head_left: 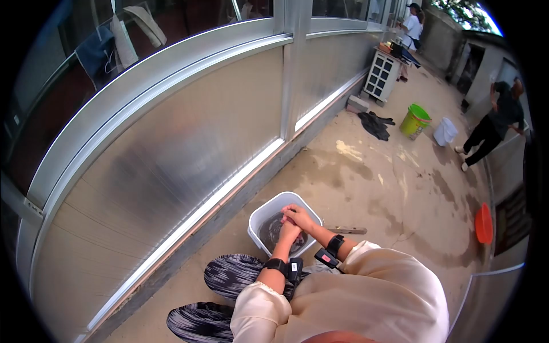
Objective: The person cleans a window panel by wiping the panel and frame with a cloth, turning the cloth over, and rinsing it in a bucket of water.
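The left hand [290, 233] and the right hand [298, 216] meet low over the tub [264, 212], inside its right rim, fingers curled in against each other. The fingers are bent with little gap between them; whether they have hold of anything cannot be told, as the 2 hands cover it. The tub, white and square with rounded corners, stands on the floor [320, 194] near its left edge, just beside the panelled wall [189, 148]. Dark liquid [270, 233] shows in it below the hands. A strip of wood [350, 230] lies just beside the tub's right side. Each forearm wears 1 dark strap, the left strap [277, 264] and the right strap [336, 244].

Towards the far end of the floor are a cabinet [382, 74], a dark cloth [376, 124], a green bucket [413, 123] and a white bin [445, 132]. A red basin [484, 223] is at the floor's right edge. 2 other people are in view: 1 person [413, 27] near the cabinet, 1 in dark clothes [504, 111] at the right edge
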Demonstrator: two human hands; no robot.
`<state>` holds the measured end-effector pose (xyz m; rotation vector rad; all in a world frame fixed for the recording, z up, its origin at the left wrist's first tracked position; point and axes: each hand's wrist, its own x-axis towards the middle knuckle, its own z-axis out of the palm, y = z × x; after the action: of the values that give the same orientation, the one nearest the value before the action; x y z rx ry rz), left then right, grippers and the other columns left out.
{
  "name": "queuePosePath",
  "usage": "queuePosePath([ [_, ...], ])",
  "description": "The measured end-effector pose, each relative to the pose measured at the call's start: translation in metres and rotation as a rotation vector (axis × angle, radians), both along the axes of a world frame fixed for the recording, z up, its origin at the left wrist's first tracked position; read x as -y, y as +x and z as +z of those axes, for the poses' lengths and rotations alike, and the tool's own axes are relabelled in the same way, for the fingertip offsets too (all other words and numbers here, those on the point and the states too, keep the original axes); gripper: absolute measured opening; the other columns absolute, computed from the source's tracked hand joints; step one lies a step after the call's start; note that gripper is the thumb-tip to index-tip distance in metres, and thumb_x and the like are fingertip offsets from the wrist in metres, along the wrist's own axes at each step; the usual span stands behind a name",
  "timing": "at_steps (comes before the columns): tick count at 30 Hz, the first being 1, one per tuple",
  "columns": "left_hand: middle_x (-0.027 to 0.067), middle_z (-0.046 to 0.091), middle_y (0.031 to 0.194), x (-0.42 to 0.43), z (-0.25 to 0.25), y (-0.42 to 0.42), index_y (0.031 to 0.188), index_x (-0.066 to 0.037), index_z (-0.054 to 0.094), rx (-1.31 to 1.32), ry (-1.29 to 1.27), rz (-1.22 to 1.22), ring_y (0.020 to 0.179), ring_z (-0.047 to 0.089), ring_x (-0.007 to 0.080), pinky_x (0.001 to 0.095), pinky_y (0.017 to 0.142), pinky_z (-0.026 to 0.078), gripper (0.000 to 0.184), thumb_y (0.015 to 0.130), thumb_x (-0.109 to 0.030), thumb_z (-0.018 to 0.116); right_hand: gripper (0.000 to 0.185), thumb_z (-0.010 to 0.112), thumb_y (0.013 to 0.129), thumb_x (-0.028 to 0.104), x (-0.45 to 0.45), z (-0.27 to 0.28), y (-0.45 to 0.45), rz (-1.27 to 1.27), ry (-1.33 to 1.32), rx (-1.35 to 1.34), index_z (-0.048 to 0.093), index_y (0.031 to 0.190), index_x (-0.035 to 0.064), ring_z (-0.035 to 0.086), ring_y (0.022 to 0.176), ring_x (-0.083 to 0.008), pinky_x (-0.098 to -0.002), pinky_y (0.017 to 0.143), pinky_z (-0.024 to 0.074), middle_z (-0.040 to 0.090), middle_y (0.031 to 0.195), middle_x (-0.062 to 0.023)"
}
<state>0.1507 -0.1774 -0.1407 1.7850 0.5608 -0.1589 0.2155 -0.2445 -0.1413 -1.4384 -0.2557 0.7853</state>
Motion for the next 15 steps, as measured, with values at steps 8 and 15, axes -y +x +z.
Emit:
queuePosePath([
  [8, 0.0186, 0.053, 0.114, 0.0, -0.021, -0.006, 0.122, -0.005, 0.042, 0.086, -0.132, 0.169, 0.101, 0.057, 0.0267, 0.0317, 0.083, 0.047, 0.069, 0.062, -0.022, 0.071, 0.054, 0.063, 0.08, 0.04, 0.012, -0.025, -0.004, -0.211, -0.135, -0.015, 0.048, 0.118, 0.0049, 0.058, 0.088, -0.0183, -0.028, 0.073, 0.0485, 0.057, 0.106, -0.0102],
  [15, 0.0132, 0.052, 0.119, -0.011, -0.003, -0.003, 0.117, -0.004, 0.05, 0.189, -0.388, 0.35, 0.114, 0.048, 0.0235, 0.0297, 0.096, 0.036, 0.036, 0.083, 0.002, 0.046, 0.044, 0.058, 0.086, 0.028, 0.03, -0.002, 0.0, -0.235, -0.034, -0.278, 0.041, 0.122, 0.0081, 0.057, 0.092, -0.0187, -0.0362, 0.073, 0.0498, 0.053, 0.103, -0.007],
])
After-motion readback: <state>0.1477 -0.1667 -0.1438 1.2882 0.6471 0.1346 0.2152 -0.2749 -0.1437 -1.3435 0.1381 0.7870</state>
